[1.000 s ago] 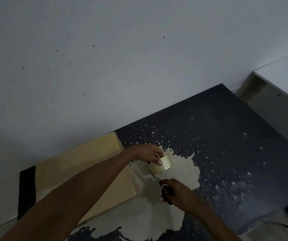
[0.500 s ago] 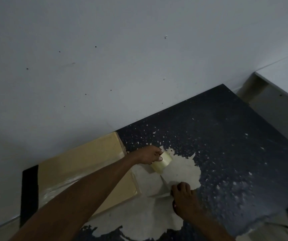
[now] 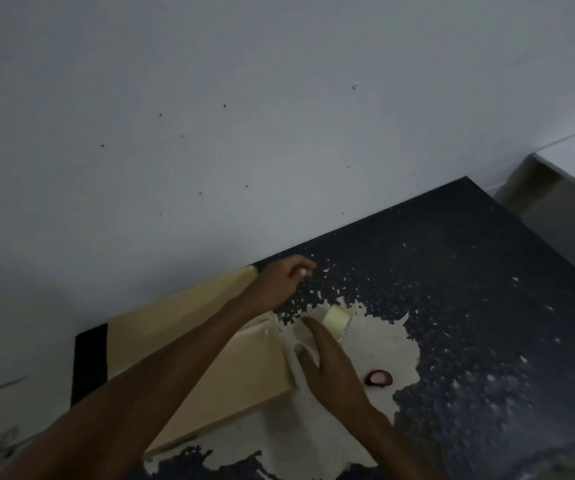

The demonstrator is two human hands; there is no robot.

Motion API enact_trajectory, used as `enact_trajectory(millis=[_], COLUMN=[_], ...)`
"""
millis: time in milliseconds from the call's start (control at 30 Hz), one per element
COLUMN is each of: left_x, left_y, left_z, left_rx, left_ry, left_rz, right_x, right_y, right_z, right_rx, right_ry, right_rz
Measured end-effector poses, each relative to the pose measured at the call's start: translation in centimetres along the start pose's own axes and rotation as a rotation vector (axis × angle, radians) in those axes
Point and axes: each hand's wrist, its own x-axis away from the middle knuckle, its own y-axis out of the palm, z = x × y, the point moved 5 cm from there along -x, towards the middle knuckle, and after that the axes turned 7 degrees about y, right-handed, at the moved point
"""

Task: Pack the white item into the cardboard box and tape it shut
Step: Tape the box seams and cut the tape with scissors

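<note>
1. Cardboard box lies flat on the left part of the dark tabletop, with its far long side close against the pale wall. From my screen its top looks level, and I see a glossy patch near its right end.
2. The person's left hand hangs over the far right corner of the box, and the forearm crosses the box top on a diagonal. The fingers are curled inward. The hand is blurred, so I cannot tell whether they pinch anything.
3. The right hand sits just off the right end of the box, over the worn pale patch of the tabletop. Its fingers are straight and close together and point away from the camera, gripping nothing.
4. A roll of clear tape stands tilted on its edge just past those fingertips, on the pale patch. I cannot tell whether the fingertips touch the roll or stop just short of it.
5. A small dark rounded object with a pinkish centre lies on the pale patch to the right of the right hand, apart from it. I cannot make out what it is.
</note>
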Motion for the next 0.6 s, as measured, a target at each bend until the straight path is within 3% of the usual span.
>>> enact_trajectory(millis=[133,300,400,500,600], left_x=[6.7,15.0,17.2,18.0,18.2], left_y=[-3.5,-1.6,0.7,2.9,3.1], left_z=[-1.2,-4.3,-6.2,-7.0,-7.1], left_rx=[-0.07,-0.244,-0.342,-0.684,-0.796], left_ry=[0.013,0.038,-0.01,-0.024,-0.041], left_rz=[0.366,0.514,0.422,0.228,0.145], right_x=[0.1,-0.1,-0.4,-0.8,-1.0], right_y=[4.5,5.7,5.4,5.2,5.3], right_z=[-3.4,-3.0,-2.3,-2.1,-2.2], right_rx=[-0.127,-0.171,-0.224,-0.261,-0.267], right_ry=[-0.047,0.015,0.07,0.1,0.152], right_rz=[-0.203,-0.197,-0.202,-0.236,-0.272])
